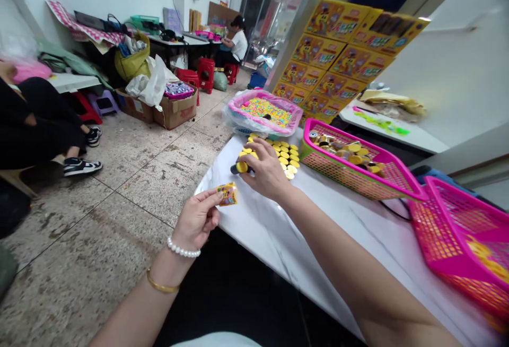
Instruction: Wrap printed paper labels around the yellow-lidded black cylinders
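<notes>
My left hand (201, 217) pinches a small yellow printed packet (228, 194) between thumb and fingers, just off the white table's edge. Over the tabletop, my right hand (266, 169) has its fingers curled around a small black cylinder with a yellow band or disc (242, 167). The far side of this cylinder is partly hidden by my fingers. Beyond and beside that hand stand rows of small round yellow-topped pieces (292, 158), packed close together on the table (286, 230); some are covered by the hand.
Behind the rows, a pink basin (298, 119) holds many coloured beads. To the right stand a pink basket (358, 185) of yellow-capped pieces and another pink basket (441, 230) with yellow items. Yellow printed boxes (330, 66) are stacked behind. One person (238, 44) sits far back, another at left.
</notes>
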Motion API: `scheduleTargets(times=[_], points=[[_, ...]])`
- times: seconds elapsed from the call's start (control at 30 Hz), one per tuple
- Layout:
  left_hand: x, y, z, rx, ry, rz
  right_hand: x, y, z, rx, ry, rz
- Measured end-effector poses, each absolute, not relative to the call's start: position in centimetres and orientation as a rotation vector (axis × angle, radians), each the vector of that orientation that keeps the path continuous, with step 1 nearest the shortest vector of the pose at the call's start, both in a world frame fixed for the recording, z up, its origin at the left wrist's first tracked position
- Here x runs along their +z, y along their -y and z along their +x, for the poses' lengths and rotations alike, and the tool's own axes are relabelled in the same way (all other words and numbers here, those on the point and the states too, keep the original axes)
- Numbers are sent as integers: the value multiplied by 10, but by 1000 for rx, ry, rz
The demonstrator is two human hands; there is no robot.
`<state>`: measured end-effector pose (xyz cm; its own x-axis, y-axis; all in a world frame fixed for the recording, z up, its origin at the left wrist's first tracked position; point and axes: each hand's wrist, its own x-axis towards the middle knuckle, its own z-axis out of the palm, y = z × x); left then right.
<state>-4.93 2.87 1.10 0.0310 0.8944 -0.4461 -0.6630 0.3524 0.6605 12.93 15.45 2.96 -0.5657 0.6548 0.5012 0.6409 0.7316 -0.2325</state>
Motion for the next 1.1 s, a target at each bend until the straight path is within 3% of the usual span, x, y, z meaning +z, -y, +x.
scheduleTargets(times=[0.17, 0.27, 0.4, 0.67, 1.1], points=[[11, -38, -51, 1185, -795, 182, 43, -101, 147, 1154, 1748, -1000], [13, -42, -45, 1127, -719, 178, 43, -81, 152, 1435, 1521, -949], [16, -45, -37, 1080, -669, 150, 39, -75, 153, 1410, 1509, -991], [16, -46, -27, 1062, -662, 96, 51, -60, 156, 1031, 1660, -1077], [14, -47, -22, 1091, -623, 132, 51, -60, 156, 1185, 1504, -1087]])
